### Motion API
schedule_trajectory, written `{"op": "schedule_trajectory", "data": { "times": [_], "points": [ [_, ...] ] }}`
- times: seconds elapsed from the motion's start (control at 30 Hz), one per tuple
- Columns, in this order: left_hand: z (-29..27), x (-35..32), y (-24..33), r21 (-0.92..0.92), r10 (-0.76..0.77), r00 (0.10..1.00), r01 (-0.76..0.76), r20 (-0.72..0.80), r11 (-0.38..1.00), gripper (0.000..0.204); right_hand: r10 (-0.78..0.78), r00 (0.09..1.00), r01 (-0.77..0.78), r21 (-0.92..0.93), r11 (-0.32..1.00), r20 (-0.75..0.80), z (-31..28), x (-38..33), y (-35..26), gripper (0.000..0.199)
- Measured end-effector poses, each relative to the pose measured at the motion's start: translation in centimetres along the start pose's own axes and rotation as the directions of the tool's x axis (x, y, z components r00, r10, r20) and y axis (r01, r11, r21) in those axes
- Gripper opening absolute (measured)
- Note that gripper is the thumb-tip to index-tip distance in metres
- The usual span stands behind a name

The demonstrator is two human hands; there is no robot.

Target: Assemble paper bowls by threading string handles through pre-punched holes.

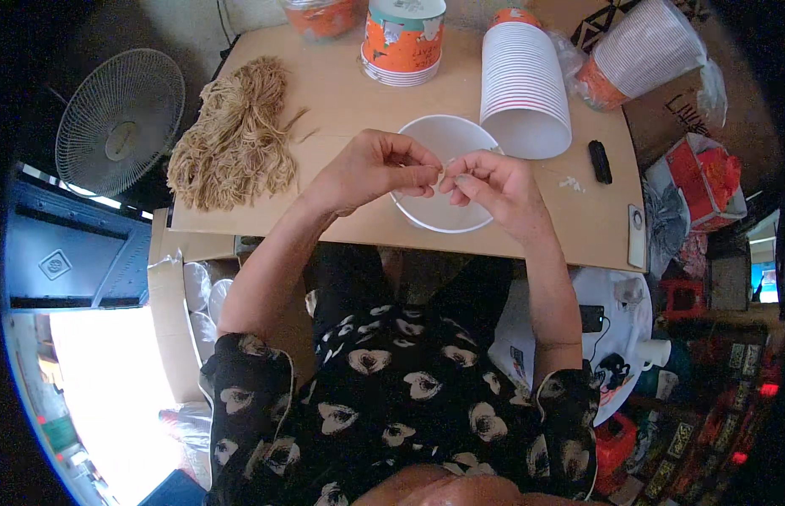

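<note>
My left hand (371,169) and my right hand (493,187) meet fingertip to fingertip over a white paper bowl (443,135) on a brown cardboard tabletop (342,93). Between the pinched fingers of both hands is a short tan string piece (443,175), small and mostly hidden. A heap of the same tan strings (236,135) lies left of my left hand.
A stack of white cups (523,84) lies on its side behind the bowl, with an upright orange-printed stack (405,38) farther back. A black lighter-sized object (600,161) rests at right. A standing fan (118,122) is left of the table. Boxes and bags crowd the right.
</note>
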State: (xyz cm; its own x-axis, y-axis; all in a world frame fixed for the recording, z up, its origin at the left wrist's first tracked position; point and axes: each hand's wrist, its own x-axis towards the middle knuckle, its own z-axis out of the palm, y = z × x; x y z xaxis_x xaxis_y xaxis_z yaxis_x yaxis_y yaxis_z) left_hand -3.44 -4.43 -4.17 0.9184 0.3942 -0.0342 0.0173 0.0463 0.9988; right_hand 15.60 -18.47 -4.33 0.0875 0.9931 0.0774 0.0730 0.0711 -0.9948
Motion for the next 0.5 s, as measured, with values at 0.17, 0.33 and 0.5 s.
{"op": "schedule_trajectory", "data": {
  "times": [0.17,0.33,0.5],
  "points": [
    [0.2,0.2,0.0,-0.051,-0.015,1.000,0.016,0.026,0.999,0.020,0.018,0.999,-0.022,-0.069,0.997,-0.051,-0.1,0.3,0.8,0.016],
    [-0.1,0.1,0.2,-0.106,-0.053,0.996,0.061,0.076,0.992,0.020,0.008,0.999,-0.024,-0.305,0.952,-0.054,0.2,-0.1,-0.3,0.017],
    [-0.1,0.2,0.1,-0.100,-0.072,0.993,0.082,0.097,0.992,0.020,-0.041,0.998,0.031,-0.229,0.973,-0.043,0.1,0.0,-0.4,0.019]
  ]
}}
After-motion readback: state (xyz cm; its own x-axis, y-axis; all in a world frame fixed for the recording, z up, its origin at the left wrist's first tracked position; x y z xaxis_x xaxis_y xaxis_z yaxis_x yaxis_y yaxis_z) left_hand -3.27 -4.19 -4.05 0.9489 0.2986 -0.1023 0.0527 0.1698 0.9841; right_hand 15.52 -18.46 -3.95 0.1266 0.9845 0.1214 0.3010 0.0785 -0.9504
